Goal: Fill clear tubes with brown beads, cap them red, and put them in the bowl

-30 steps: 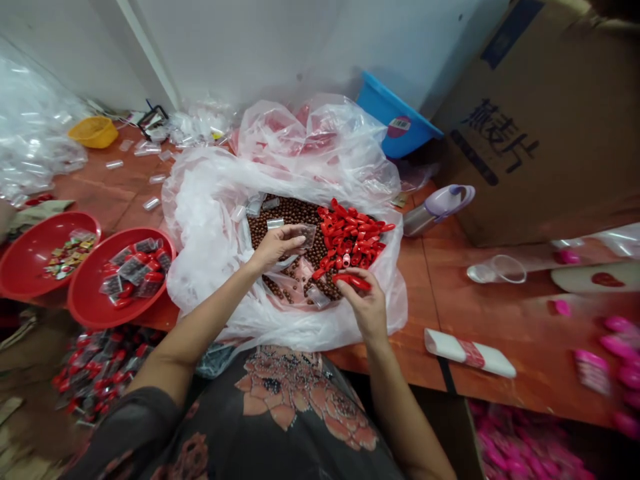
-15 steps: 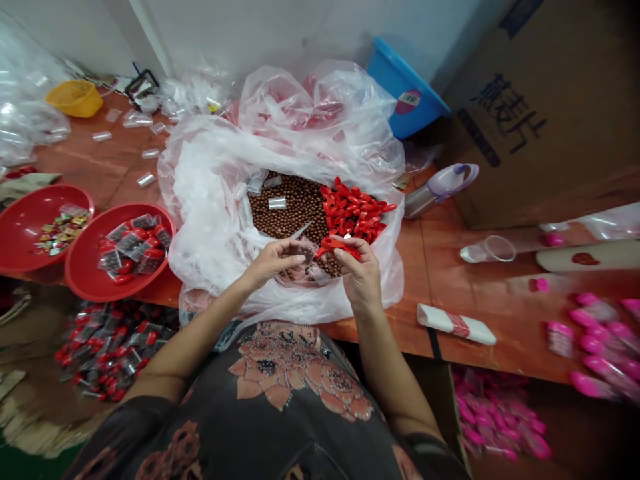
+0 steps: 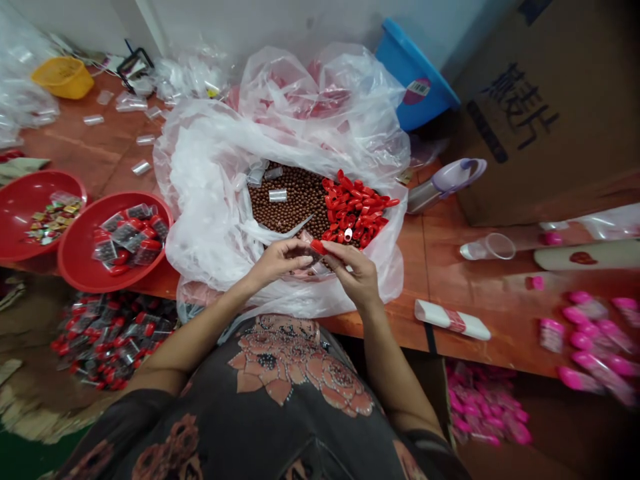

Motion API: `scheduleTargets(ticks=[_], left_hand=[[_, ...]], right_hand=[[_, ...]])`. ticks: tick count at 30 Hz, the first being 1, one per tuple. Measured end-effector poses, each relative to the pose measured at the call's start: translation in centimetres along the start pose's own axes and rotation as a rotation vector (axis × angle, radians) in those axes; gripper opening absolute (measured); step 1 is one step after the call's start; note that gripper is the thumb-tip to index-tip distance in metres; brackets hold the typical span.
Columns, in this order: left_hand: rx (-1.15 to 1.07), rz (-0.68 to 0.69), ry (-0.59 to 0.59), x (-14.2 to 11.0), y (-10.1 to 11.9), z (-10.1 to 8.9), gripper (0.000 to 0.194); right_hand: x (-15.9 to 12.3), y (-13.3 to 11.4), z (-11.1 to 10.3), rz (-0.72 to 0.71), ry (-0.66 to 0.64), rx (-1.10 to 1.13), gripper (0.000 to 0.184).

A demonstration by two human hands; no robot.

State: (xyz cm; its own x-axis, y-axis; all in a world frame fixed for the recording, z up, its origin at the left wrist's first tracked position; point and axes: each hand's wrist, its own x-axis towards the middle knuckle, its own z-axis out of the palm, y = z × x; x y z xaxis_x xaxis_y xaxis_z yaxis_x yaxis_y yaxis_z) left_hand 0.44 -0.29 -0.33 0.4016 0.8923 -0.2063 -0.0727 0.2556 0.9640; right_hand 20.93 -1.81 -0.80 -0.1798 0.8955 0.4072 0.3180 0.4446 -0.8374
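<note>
My left hand [image 3: 280, 264] is closed on a small clear plastic tube, mostly hidden by the fingers. In my right hand [image 3: 357, 272], thumb and fingers pinch a red cap [image 3: 317, 247] against the tube's end. Both hands meet over the near side of an open white plastic bag [image 3: 200, 193]. Inside it lie many brown balls [image 3: 295, 200], with a heap of red caps [image 3: 360, 210] on the right. An empty clear tube [image 3: 277, 195] rests on the balls.
To the left, a red bowl [image 3: 67, 267] holds capped tubes, beside another red bowl [image 3: 15, 200] with small wrapped pieces. A purple-lidded bottle [image 3: 445, 183], a cardboard box [image 3: 560, 160] and a blue basin [image 3: 410, 73] stand right. Pink-capped containers [image 3: 590, 340] lie at far right.
My right hand has moved the red cap left, up against the tube in my left hand. The whole view has shifted slightly.
</note>
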Motion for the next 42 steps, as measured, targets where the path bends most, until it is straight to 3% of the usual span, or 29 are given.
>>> scheduleTargets(ticks=[3, 5, 10, 14, 19, 21, 26, 31, 37, 39, 42], left_hand=[[0.041, -0.004, 0.011, -0.1, 0.1, -0.1, 0.042], [0.054, 0.018, 0.014, -0.1, 0.2, 0.0, 0.041], [0.035, 0.154, 0.099, -0.4, -0.7, 1.0, 0.039], [-0.011, 0.15, 0.143, -0.6, -1.7, 1.0, 0.052], [0.206, 0.282, 0.249, -1.0, -1.8, 0.2, 0.047], [0.171, 0.245, 0.237, -1.0, -1.6, 0.2, 0.049], [-0.055, -0.007, 0.129, -0.6, -1.5, 0.7, 0.06], [0.033, 0.007, 0.176, -0.3, -2.3, 0.7, 0.052], [-0.059, -0.033, 0.308, 0.0, -2.5, -0.1, 0.052], [-0.098, -0.027, 0.326, 0.0, -2.4, -0.5, 0.052], [-0.114, -0.001, 0.34, -0.1, -2.1, -0.8, 0.053]], right_hand=[[0.2, 0.3, -0.5, -0.169, -0.091, -0.205, 0.038], [0.2, 0.6, -0.3, -0.198, -0.084, -0.232, 0.04], [-0.4, 1.5, 1.7, -0.055, -0.043, -0.121, 0.028], [-0.5, 1.5, 3.2, 0.043, 0.019, -0.037, 0.026], [0.0, 1.2, 3.8, 0.078, 0.059, 0.058, 0.027], [0.1, 1.2, 3.8, 0.078, 0.053, 0.108, 0.029], [-0.3, 1.1, 4.3, 0.056, 0.035, 0.075, 0.029], [-0.6, 0.7, 4.9, 0.16, 0.036, 0.075, 0.021], [2.0, 2.6, 3.7, 0.318, -0.24, 0.266, 0.031], [3.3, 4.1, 3.2, 0.333, -0.17, 0.094, 0.03], [5.1, 6.1, 2.9, 0.279, -0.114, -0.438, 0.026]])
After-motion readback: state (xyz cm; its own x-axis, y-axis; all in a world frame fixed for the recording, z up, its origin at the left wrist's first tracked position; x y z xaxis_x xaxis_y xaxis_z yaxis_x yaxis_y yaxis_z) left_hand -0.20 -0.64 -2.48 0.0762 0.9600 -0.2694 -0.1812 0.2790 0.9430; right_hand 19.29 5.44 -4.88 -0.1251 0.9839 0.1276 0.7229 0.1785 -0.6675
